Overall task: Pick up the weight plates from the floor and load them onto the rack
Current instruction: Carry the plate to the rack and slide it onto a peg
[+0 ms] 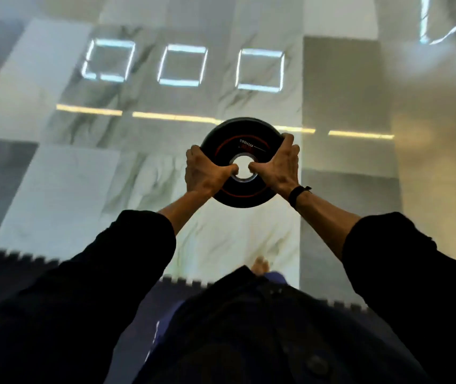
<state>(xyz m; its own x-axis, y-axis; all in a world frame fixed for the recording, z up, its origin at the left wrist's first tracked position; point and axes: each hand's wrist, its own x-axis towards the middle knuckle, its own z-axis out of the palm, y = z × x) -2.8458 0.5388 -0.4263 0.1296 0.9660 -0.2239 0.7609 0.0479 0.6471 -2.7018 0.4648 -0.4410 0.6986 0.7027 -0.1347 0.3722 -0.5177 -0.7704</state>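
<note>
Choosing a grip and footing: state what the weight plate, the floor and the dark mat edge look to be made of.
Weight plate: likely matte black rubber coating with a red ring; shiny metal hub sleeve.
Floor: polished veined marble-look tile, mirroring lights.
Mat: dark interlocking foam, probably, by its toothed edge.
Left hand and right hand grip the plate.

Held up in the air, clear of the shiny tile floor: one black weight plate, left hand and right hand on its sides, thumbs at the middle hole. Bare tile all around, left, right and ahead. Dark foam mat near a bare foot, down low. Only light marks ahead, nothing solid.
</note>
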